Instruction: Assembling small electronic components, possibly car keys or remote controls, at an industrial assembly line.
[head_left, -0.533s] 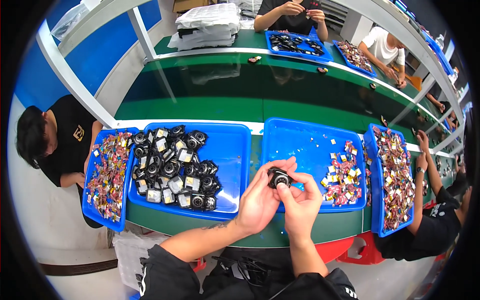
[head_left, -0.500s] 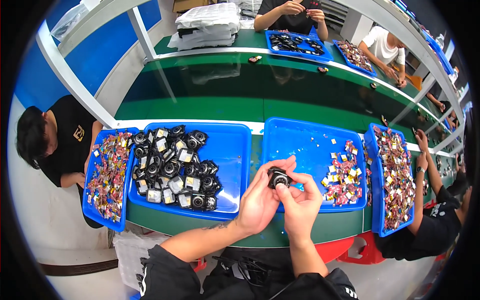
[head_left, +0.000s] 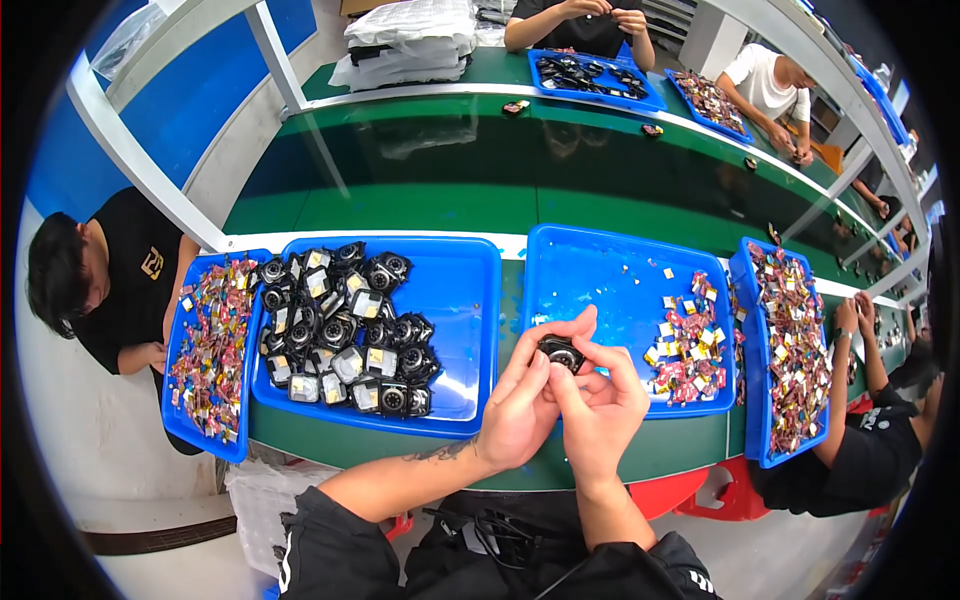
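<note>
Both my hands hold a small black smartwatch case [head_left: 562, 353] with a round, lens-like disc facing up, above the front edge of the bench. My left hand [head_left: 517, 405] grips it from the left, fingers curled around its far side. From the right, my right hand [head_left: 603, 405] presses thumb and fingers against its near edge. To the left, a blue tray [head_left: 466, 300] bears a heap of similar black cases [head_left: 340, 330], some showing pale square faces. Behind my hands stands another blue tray [head_left: 585, 262] with a pile of small pink, yellow and white parts [head_left: 690, 350].
Narrow blue trays of small parts stand at the far left [head_left: 243, 420] and right [head_left: 766, 440]. A green conveyor [head_left: 430, 190] runs beyond a white rail, with a few pieces on it. Co-workers sit left [head_left: 125, 280], right [head_left: 850, 440] and across [head_left: 580, 25]. White frame posts [head_left: 140, 160] rise nearby.
My right thumb has shifted from the disc's face to the case's near edge, and the disc shows more fully. The view has shifted slightly. A co-worker's arms at right have lowered.
</note>
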